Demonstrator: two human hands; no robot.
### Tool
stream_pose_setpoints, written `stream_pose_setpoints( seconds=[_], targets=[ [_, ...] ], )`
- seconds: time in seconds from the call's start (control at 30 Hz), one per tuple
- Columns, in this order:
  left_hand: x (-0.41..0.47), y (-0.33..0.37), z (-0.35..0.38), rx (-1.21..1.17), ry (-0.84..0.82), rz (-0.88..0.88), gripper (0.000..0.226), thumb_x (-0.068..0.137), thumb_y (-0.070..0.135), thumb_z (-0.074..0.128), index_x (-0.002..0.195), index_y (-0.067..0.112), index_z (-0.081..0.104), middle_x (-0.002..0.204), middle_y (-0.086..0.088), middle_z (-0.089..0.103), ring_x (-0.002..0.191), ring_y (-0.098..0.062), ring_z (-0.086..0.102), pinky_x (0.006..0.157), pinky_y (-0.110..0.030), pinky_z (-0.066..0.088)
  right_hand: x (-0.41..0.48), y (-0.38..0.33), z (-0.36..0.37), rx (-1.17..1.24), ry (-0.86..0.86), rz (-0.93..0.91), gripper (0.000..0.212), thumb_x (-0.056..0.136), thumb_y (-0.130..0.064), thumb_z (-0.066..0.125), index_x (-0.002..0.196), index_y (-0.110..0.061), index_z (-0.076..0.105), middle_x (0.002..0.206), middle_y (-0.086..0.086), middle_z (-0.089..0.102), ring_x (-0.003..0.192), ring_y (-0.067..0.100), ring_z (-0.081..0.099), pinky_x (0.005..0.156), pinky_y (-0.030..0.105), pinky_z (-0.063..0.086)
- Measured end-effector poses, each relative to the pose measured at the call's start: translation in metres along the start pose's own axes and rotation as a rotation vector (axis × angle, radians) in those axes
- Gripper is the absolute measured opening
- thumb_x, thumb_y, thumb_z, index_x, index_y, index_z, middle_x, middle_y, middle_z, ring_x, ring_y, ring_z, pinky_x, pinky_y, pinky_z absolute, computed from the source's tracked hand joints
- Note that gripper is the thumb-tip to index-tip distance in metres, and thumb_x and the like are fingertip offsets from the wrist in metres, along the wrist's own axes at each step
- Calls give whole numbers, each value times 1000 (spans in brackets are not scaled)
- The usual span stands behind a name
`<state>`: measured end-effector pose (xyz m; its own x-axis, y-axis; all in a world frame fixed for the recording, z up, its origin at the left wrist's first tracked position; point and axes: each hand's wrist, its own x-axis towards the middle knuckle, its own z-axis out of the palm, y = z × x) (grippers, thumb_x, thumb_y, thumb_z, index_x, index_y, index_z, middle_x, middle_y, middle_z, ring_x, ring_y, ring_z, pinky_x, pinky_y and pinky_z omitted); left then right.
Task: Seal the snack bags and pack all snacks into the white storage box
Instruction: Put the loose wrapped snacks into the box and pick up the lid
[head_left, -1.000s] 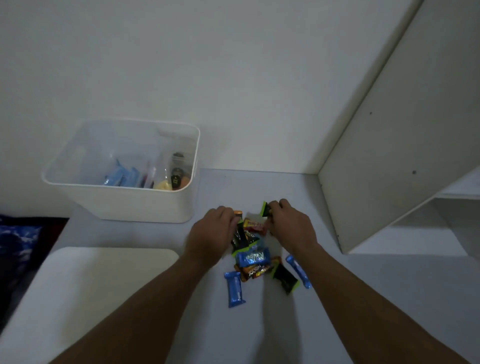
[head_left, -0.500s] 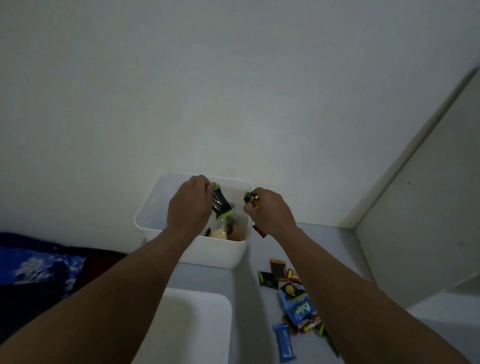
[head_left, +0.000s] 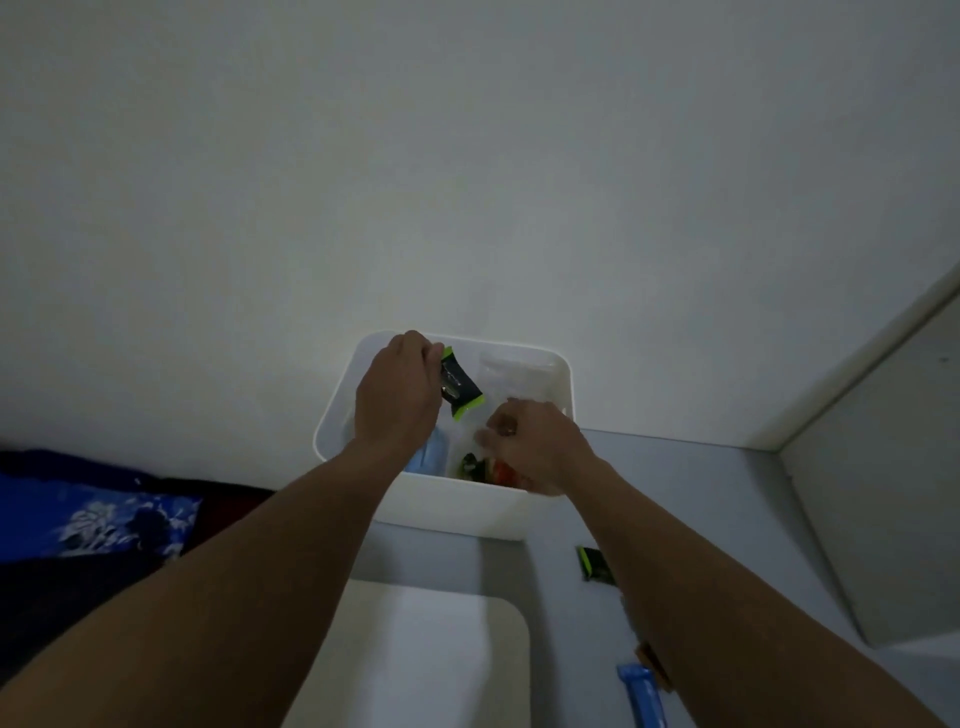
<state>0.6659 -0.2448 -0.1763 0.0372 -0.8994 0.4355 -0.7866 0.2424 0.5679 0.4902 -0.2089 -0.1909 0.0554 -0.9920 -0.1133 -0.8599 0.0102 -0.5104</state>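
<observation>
The white storage box (head_left: 452, 512) stands against the wall on the grey table. My left hand (head_left: 397, 400) is above the box's left half, pinching a black-and-green snack packet (head_left: 460, 387) that hangs over the opening. My right hand (head_left: 535, 441) reaches down into the right half, fingers curled. A red packet (head_left: 503, 473) and a black-green one (head_left: 470, 465) lie right under its fingers, and I cannot tell whether it grips them. Blue packets (head_left: 428, 457) and a clear bag (head_left: 514, 374) are inside the box.
On the table right of the box lie a black-green packet (head_left: 595, 564), a blue bar (head_left: 644, 696) and an orange-brown packet (head_left: 652, 660), partly hidden by my right forearm. A white lid (head_left: 426, 660) lies in front. A cabinet panel (head_left: 883, 519) stands at right and blue floral cloth (head_left: 93, 519) at left.
Both hands lifted packets from the pile on the table and carried them over the box. The right hand has since dropped lower into the box. The view tilted up.
</observation>
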Motion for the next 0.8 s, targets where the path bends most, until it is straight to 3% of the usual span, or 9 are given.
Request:
stream_pose_setpoints(
  seconds=[0.07, 0.17, 0.27, 0.33, 0.5, 0.67, 0.8],
  targets=[
    [1, 4, 9, -17, -34, -1, 30, 104, 35, 35, 88, 15, 52, 85, -1, 56, 75, -20, 52, 67, -36, 44, -1, 7, -8, -31, 120, 5, 33, 93, -38, 52, 117, -21, 69, 117, 0, 68, 104, 20, 61, 86, 33, 49],
    [-3, 15, 26, -39, -100, 38, 29, 104, 35, 35, 87, 17, 51, 83, 0, 56, 74, -19, 52, 66, -36, 46, 1, 25, -21, -188, 241, 38, 37, 92, -19, 51, 127, -7, 60, 133, 11, 56, 127, 29, 47, 102, 41, 45],
    [-13, 27, 47, -38, -210, 73, 26, 104, 34, 35, 86, 20, 48, 82, 3, 51, 75, -14, 47, 66, -29, 36, -1, 43, -28, -209, 100, 93, 32, 93, -15, 46, 121, -1, 53, 118, 16, 56, 116, 32, 51, 94, 41, 46],
    [-22, 32, 62, -27, -291, 74, 25, 103, 35, 36, 85, 22, 48, 84, 2, 53, 78, -13, 46, 70, -26, 32, -4, 49, -31, -159, 38, 92, 38, 95, -14, 44, 131, -3, 48, 122, 17, 58, 112, 32, 55, 89, 38, 45],
    [-40, 36, 79, -50, -334, 61, 27, 99, 36, 42, 87, 22, 62, 92, 1, 66, 79, -11, 54, 73, -24, 39, -10, 51, -35, -65, 16, 79, 42, 101, -15, 38, 142, -7, 42, 134, 16, 57, 116, 33, 57, 93, 36, 45],
    [-50, 51, 72, 4, -316, 139, 30, 100, 36, 39, 101, 17, 62, 101, -5, 68, 91, -22, 59, 84, -37, 50, -20, 56, -41, -4, -7, 84, 40, 103, -24, 38, 139, -9, 47, 140, 14, 54, 125, 31, 51, 100, 34, 41],
    [-78, 83, 64, 34, -193, 302, 23, 98, 32, 44, 95, 15, 60, 91, -5, 65, 85, -23, 57, 75, -38, 50, -44, 84, -52, -16, -46, 138, 60, 104, -41, 38, 153, -8, 27, 159, 9, 30, 145, 24, 30, 118, 33, 23]
  ],
)
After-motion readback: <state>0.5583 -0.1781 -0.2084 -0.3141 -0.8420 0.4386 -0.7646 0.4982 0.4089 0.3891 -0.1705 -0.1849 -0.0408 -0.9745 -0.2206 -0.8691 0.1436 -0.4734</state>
